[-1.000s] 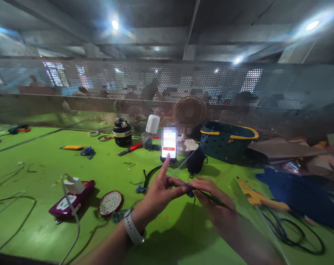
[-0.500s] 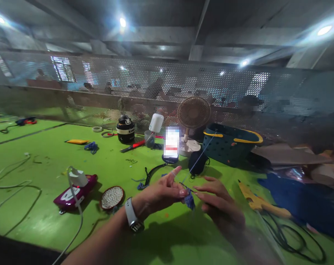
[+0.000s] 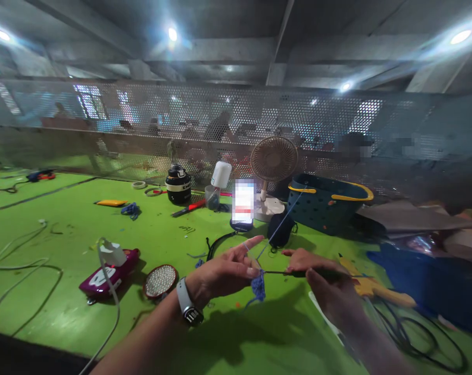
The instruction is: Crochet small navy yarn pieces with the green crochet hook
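Pinching the small blue crocheted piece (image 3: 258, 287) in the left hand (image 3: 228, 272) above the green surface (image 3: 150, 232), and gripping the hook (image 3: 277, 272) in the right hand (image 3: 323, 276), with its tip at the piece. Seemingly mid-stitch, with yarn (image 3: 270, 239) running taut past the dark ball (image 3: 279, 234) toward the basket (image 3: 317, 208). Probably calls next for catching that strand and drawing it through.

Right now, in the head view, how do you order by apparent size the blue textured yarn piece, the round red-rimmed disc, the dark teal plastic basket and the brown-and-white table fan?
Largest to smallest:
1. Basket
2. Fan
3. Disc
4. Yarn piece, held in the left hand
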`<move>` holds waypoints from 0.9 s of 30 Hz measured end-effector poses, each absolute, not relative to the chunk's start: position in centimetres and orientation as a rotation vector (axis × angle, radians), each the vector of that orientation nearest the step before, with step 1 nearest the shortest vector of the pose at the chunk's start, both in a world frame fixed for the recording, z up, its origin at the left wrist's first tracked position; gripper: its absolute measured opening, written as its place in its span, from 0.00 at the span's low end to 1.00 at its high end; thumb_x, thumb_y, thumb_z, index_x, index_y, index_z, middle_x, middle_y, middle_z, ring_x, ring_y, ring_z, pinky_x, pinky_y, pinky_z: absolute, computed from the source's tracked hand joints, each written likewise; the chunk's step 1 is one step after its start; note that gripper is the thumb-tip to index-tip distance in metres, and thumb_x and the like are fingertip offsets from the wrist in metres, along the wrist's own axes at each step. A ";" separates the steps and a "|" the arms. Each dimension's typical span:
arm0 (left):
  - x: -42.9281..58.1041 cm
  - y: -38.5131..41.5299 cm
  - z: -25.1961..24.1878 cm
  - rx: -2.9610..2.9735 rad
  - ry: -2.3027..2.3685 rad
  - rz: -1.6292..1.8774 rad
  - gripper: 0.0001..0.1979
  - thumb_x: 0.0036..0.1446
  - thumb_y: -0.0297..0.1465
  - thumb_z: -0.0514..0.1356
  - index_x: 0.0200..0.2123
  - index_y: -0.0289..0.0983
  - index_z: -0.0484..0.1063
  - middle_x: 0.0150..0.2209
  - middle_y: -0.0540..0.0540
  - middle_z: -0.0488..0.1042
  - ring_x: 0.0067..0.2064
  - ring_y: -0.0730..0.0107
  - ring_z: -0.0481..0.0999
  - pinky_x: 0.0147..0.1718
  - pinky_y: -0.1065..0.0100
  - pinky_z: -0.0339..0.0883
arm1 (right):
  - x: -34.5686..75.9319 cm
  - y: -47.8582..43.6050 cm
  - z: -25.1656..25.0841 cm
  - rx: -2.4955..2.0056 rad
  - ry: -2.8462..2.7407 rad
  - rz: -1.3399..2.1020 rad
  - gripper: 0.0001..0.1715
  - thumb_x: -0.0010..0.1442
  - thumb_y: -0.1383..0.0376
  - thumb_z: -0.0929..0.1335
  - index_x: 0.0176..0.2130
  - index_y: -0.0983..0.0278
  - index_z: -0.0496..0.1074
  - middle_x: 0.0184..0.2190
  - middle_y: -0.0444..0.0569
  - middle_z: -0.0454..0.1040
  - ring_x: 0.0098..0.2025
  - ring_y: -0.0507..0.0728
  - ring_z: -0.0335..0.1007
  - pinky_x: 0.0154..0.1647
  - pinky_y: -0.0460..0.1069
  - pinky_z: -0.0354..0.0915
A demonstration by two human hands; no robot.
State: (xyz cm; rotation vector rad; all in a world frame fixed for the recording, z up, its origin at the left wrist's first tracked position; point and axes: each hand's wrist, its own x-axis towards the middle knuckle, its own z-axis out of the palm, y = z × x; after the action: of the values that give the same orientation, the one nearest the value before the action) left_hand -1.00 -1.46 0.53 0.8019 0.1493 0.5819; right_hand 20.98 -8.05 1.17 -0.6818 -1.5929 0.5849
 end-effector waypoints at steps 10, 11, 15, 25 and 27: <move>-0.2 -3.5 1.9 1.116 0.372 0.829 0.54 0.46 0.24 0.72 0.69 0.40 0.43 0.30 0.53 0.75 0.34 0.72 0.75 0.42 0.65 0.66 | 19.2 -7.8 -0.3 -0.822 -1.294 0.820 0.09 0.61 0.57 0.71 0.35 0.58 0.79 0.32 0.48 0.83 0.34 0.57 0.81 0.35 0.51 0.77; -0.1 -3.7 1.9 1.181 0.413 0.859 0.54 0.47 0.24 0.71 0.70 0.40 0.42 0.30 0.53 0.75 0.35 0.70 0.75 0.44 0.63 0.66 | 18.9 -8.0 -0.3 -0.836 -1.344 0.716 0.08 0.61 0.57 0.70 0.36 0.57 0.79 0.34 0.48 0.83 0.37 0.58 0.81 0.37 0.52 0.77; 0.3 -4.1 1.8 1.397 0.496 0.914 0.53 0.49 0.28 0.71 0.70 0.39 0.40 0.30 0.51 0.76 0.37 0.66 0.76 0.49 0.57 0.65 | 18.4 -8.6 -0.1 -0.820 -1.669 0.390 0.10 0.64 0.59 0.68 0.44 0.54 0.78 0.43 0.48 0.82 0.48 0.60 0.77 0.52 0.57 0.72; 0.2 -4.0 1.6 1.548 0.583 0.977 0.46 0.56 0.35 0.66 0.70 0.40 0.43 0.35 0.45 0.78 0.40 0.62 0.77 0.48 0.58 0.66 | 19.1 -8.6 -0.2 -0.868 -1.827 -0.159 0.16 0.62 0.69 0.68 0.49 0.56 0.74 0.46 0.49 0.81 0.46 0.60 0.79 0.63 0.64 0.59; 0.2 -4.0 1.5 1.556 0.579 0.977 0.47 0.56 0.35 0.66 0.70 0.40 0.42 0.35 0.46 0.78 0.40 0.62 0.77 0.47 0.58 0.67 | 19.2 -8.7 -0.1 -0.865 -1.848 -0.182 0.18 0.62 0.70 0.69 0.51 0.55 0.73 0.47 0.49 0.81 0.46 0.60 0.79 0.63 0.65 0.59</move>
State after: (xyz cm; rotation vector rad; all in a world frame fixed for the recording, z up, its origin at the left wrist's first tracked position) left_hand 0.20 -4.02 1.52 1.5564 0.5794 0.9767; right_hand 19.16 -8.69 -0.05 -0.8655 -1.8479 -0.1824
